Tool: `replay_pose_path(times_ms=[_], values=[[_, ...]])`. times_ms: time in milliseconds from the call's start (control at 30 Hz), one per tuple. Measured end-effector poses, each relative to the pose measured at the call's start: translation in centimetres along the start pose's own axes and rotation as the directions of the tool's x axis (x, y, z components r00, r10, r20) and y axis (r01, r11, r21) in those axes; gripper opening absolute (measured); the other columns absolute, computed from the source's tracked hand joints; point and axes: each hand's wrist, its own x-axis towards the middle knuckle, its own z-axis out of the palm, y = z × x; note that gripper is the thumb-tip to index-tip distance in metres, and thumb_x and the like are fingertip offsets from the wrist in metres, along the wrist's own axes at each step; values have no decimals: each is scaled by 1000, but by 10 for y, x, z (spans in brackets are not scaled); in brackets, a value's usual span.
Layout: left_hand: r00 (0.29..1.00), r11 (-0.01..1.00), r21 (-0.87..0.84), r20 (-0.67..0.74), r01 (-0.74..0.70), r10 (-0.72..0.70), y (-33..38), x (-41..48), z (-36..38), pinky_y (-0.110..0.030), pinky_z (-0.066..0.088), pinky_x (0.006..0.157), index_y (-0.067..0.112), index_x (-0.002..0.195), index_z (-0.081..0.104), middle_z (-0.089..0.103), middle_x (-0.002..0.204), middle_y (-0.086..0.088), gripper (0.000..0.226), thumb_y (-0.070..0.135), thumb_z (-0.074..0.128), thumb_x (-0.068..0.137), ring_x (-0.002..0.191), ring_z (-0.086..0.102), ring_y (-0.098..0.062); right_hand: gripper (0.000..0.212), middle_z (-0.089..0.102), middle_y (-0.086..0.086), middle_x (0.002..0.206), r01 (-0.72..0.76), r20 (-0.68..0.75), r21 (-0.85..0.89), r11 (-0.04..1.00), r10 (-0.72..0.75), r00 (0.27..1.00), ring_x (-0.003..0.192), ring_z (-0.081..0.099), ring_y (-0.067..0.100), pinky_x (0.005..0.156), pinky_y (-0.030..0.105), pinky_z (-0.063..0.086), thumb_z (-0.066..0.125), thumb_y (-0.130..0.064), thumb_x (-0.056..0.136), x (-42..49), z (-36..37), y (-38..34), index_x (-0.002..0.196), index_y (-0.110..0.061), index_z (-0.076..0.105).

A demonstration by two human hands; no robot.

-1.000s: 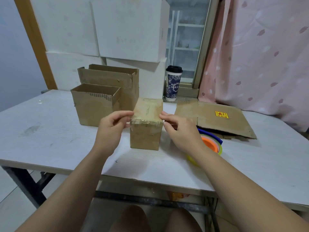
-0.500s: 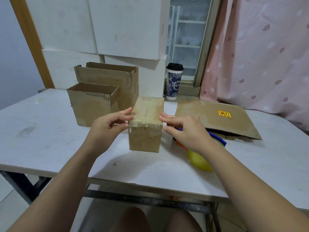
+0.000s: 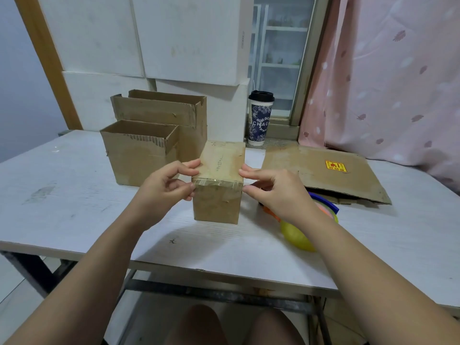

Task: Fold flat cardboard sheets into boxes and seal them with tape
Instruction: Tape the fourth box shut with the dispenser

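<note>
Now left hand [image 3: 164, 188] and right hand [image 3: 276, 190] pinch the box [image 3: 216, 202] at its top edge; uneven pressing could wrinkle the tape [image 3: 216, 181].

Left front: bare surface [image 3: 62, 195], free pass.
Behind left: two open boxes [image 3: 139, 155] block.
Right: flat cardboard [image 3: 323, 170], tape rolls [image 3: 323, 210] just beside right hand [image 3: 281, 192].
Back: cup [image 3: 260, 118], white panels [image 3: 174, 38].
</note>
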Motion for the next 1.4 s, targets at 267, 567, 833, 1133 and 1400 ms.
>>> replay_pose_path(times_ms=[267,567,833,1133,1400], values=[[999,996,-85,-46,-11,7,-7,4,9,-21,49,62,2,90,54,56,129,5,10,-6,59,86,70,48,-28,31,62,-24,121,-20,-65,-64,998,16,998,95,62,-4,94,28,47,75,-33,79,4,6,-2,110,-31,71],[981,954,263,-89,-143,172,-10,-3,17,-23,50,66,27,87,48,54,124,32,22,7,54,93,72,58,-21,24,60,-15,129,137,-45,-276,951,-155,987,127,47,6,94,13,28,67,-28,87,7,10,1,109,-19,65],[966,860,476,-71,-185,247,-4,0,14,-19,38,72,33,118,56,58,106,26,32,18,60,90,85,45,0,35,57,-8,133,154,-20,-501,852,-189,982,121,48,14,92,33,41,59,-37,90,3,11,-5,121,-22,58],[988,816,562,24,-137,149,20,26,10,-12,27,75,29,91,74,62,93,14,29,46,51,92,94,47,-17,33,60,-14,130,111,-49,-372,922,-138,989,124,50,8,97,29,41,45,-47,97,11,10,-12,114,-33,69],[964,809,542,15,-230,264,10,22,7,-10,28,76,32,101,70,59,92,24,37,52,58,72,86,40,-6,28,66,-12,120,93,-105,-307,947,-131,986,115,55,6,96,33,44,64,-46,85,18,12,-8,108,-32,72]])
